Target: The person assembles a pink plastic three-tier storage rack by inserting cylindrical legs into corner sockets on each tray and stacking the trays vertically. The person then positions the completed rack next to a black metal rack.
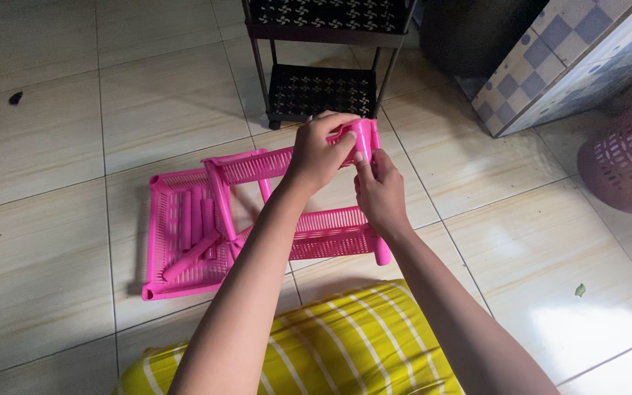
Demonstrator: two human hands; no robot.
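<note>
My left hand (321,150) grips the top corner of an upright pink slotted plastic shelf tray (257,165), at the pink tube post (366,136). Just below it, my right hand (380,192) holds the same post, fingers closed on it. A second upright pink tray (334,232) stands lower, joined to the post, whose lower end (382,255) rests on the floor. A third pink tray (177,241) lies flat on the tiles to the left, with several loose pink tubes (195,227) inside it.
A black metal rack (322,88) with patterned shelves stands straight ahead. A purple perforated basket (627,157) sits at the right, beside a checkered blue-and-white cabinet (572,58). My yellow striped lap (345,344) fills the bottom. Beige floor tiles (38,146) lie all around.
</note>
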